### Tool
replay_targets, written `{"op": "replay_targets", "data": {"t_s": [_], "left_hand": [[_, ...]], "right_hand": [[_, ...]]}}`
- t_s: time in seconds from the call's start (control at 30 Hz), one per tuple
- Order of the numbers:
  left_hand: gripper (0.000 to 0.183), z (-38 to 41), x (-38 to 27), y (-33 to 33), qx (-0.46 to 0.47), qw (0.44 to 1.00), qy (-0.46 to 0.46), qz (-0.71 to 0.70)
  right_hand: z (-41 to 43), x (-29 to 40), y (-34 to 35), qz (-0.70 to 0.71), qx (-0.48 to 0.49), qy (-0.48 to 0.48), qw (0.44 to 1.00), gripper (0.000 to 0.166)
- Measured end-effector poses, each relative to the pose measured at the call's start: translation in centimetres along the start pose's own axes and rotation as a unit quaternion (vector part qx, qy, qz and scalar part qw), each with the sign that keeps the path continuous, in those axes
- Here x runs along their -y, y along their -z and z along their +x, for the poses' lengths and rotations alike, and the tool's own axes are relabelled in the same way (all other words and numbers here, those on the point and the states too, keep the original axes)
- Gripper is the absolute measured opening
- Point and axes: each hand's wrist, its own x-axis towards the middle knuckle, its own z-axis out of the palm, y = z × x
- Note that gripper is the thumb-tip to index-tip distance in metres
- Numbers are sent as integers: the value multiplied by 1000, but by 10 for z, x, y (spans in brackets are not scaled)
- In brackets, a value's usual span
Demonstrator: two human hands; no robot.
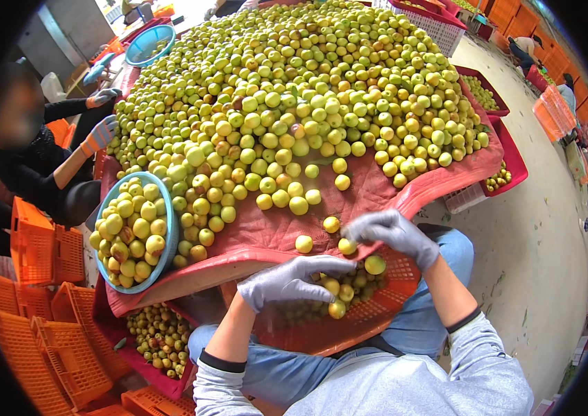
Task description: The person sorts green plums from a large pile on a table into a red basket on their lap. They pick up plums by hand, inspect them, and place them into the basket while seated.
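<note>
A big heap of round green-yellow fruits (294,99) covers a table draped in red padded cloth (262,229). Over an orange plastic basket (372,317) on my lap, my gloved left hand (296,283) has its thumb and fingers apart, with fruits beneath and beyond it. Whether it touches any is unclear. My gloved right hand (392,234), partly blurred, is at the table's near edge, its fingertips beside a fruit (347,246); a firm hold cannot be made out. Two more loose fruits lie close by on the cloth. Fruits in the basket are partly hidden by my left hand.
A blue basket full of fruits (172,234) stands at the table's left corner. Below are a red crate of fruits (184,374) and stacked orange crates (72,359). Another person's gloved hands (100,136) are at the heap's left edge. Red crates (515,156) stand right of the table.
</note>
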Motion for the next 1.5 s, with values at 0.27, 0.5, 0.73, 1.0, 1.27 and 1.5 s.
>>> {"op": "replay_targets", "data": {"t_s": [0.27,0.5,0.73,1.0,1.27,1.5], "left_hand": [[31,-5,5,22,-92,989,110,-44],[30,-21,44,48,-501,854,92,103],[64,-16,48,49,-465,843,143,230],[71,-21,54,57,-451,840,181,241],[77,-13,60,62,-443,832,199,268],[86,-1,63,69,-390,883,197,170]], "right_hand": [[167,1,-76,-619,-44,224,751,53],[140,-28,-38,-627,-77,210,746,42],[160,-22,53,-438,-300,271,803,23],[176,-26,24,-659,-205,81,719,66],[117,-38,70,-458,-286,197,818,37],[81,-68,6,-559,-183,194,785,43]]}}
